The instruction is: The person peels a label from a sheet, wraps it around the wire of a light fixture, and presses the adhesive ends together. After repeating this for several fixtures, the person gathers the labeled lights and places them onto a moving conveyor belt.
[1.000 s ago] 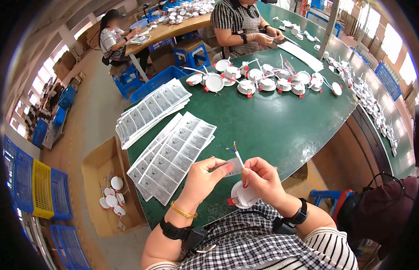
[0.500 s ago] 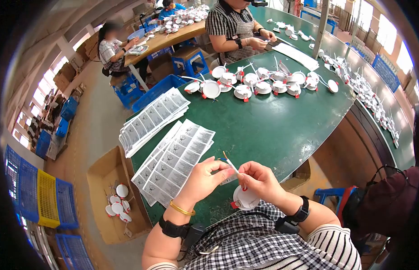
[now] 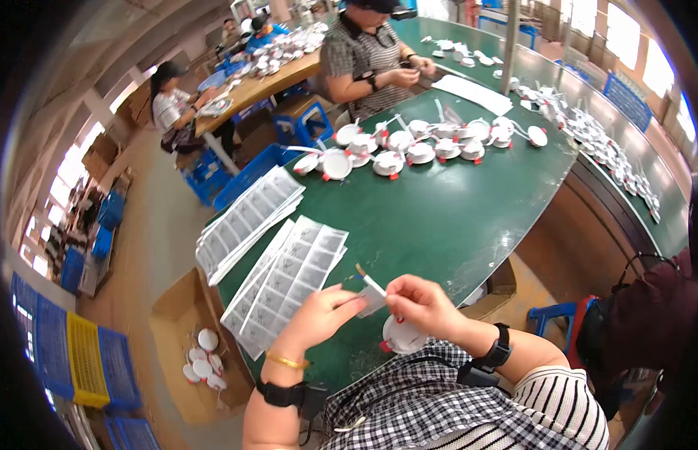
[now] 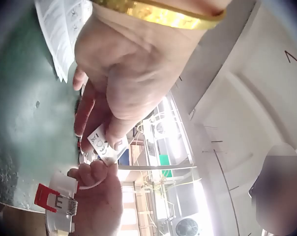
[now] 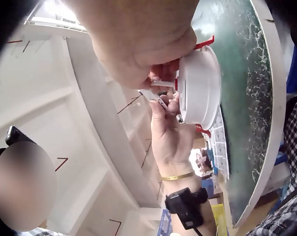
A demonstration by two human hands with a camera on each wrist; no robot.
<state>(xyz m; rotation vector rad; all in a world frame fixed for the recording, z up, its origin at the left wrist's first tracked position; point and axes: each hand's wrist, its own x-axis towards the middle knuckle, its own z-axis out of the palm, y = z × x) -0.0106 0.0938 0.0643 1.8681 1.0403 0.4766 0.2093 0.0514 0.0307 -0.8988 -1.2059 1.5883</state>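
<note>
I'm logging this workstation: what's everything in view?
cable: one, white, lower centre
lamp: one, white and red, at cable's end
label: one, white, beside cable
table: one, green, centre
label sheets: several, white and grey, table's left
cardboard box: one, brown, lower left
other lamps: many, white and red, table's far side, box
crates: several, blue and yellow, far left
stools: at least two, blue, around table
other people: at least three, mixed clothing, beyond table
left hand: one, bare, pinching label
right hand: one, bare, pinching cable
</note>
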